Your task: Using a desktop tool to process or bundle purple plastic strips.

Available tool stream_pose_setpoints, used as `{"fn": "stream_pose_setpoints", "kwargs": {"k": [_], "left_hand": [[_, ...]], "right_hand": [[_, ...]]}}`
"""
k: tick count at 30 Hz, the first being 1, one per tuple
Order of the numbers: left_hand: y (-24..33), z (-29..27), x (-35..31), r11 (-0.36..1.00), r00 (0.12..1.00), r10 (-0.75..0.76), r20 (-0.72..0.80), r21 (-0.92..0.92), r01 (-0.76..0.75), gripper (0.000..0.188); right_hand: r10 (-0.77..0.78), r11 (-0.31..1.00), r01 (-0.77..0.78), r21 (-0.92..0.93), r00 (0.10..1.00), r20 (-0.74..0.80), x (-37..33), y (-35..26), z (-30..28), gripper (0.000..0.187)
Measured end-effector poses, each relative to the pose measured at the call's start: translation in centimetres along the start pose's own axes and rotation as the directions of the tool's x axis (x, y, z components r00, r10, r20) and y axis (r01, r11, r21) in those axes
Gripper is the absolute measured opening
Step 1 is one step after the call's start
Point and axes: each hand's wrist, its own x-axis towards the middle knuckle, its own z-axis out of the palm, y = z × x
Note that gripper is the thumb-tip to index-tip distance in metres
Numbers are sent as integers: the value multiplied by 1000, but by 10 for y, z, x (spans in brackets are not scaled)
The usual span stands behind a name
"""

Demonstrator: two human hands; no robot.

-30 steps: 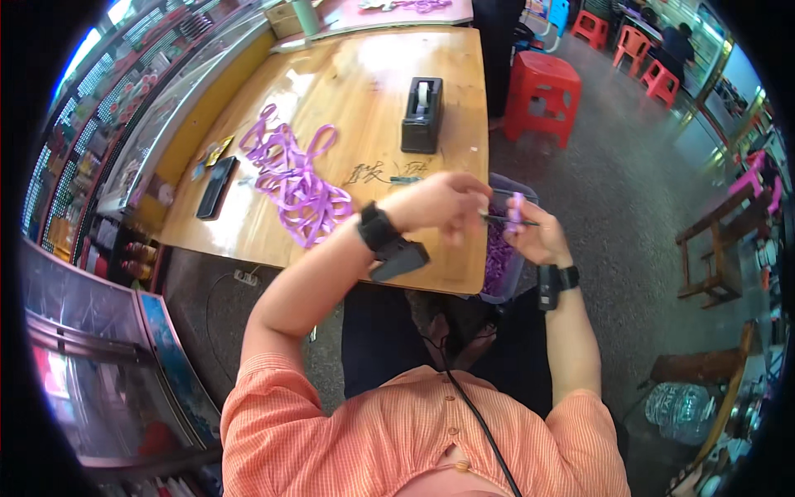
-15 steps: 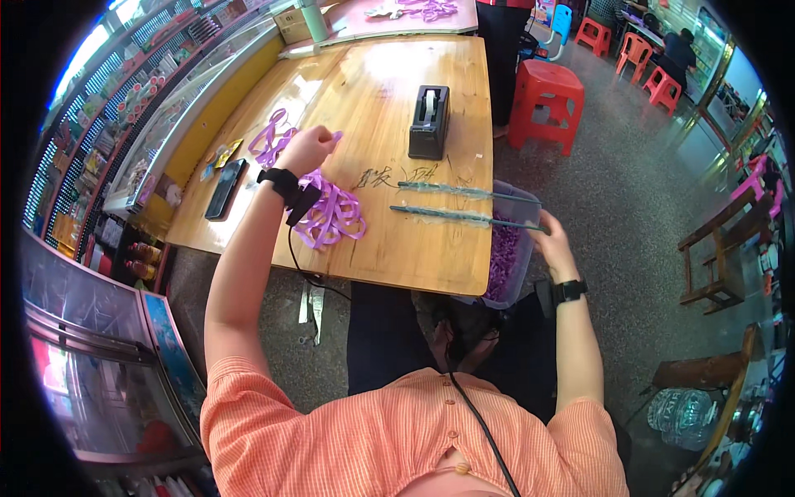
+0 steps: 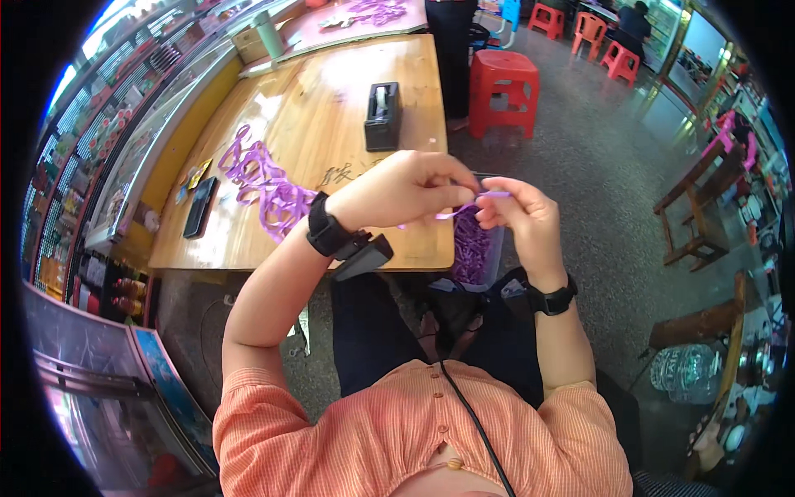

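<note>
A strand of purple ribbon (image 3: 495, 195) stretches between my two hands at the table's right edge. My left hand (image 3: 410, 195) reaches across the table and pinches the strand between thumb and fingertips. From the right, my right hand (image 3: 530, 219) pinches the ribbon's end. Loose purple ribbon (image 3: 269, 186) lies in a tangled heap left of my left wrist. Just below my hands stands a clear plastic tub with purple ribbon pieces (image 3: 470, 253) inside. My left hand and forearm hide most of the area where two dark taped sticks lay.
On the wooden table (image 3: 319, 91) stand a black tape dispenser (image 3: 383, 116) and, at the left, a dark phone (image 3: 200, 207). A pink table (image 3: 356, 23) with more ribbon adjoins it. A red stool (image 3: 503, 91) stands beyond the right edge; a wooden chair (image 3: 704, 207) is farther right.
My left hand has moved right from the ribbon heap, drawing a strand across. My right hand has left the stick ends and now grips the ribbon. The view has shifted somewhat.
</note>
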Motion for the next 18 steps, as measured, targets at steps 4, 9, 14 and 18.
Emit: {"fn": "stream_pose_setpoints", "kwargs": {"k": [4, 9, 14, 18], "left_hand": [[-29, 1, 6, 985, 986, -147, 74, -85, 153, 23], [-35, 23, 26, 963, 977, -177, 117, -186, 196, 22], [-33, 39, 51, 967, 981, -133, 139, -197, 159, 21], [-21, 41, 66, 975, 969, -147, 201, -138, 177, 20]], "right_hand": [[-62, 992, 42, -122, 985, -163, -10, 6, -47, 25], [51, 933, -95, -347, 990, -132, -28, -14, -47, 49], [164, 967, -152, -204, 986, 40, -25, -12, -39, 56], [158, 986, -155, -55, 985, 73, -16, 3, -48, 49]]}}
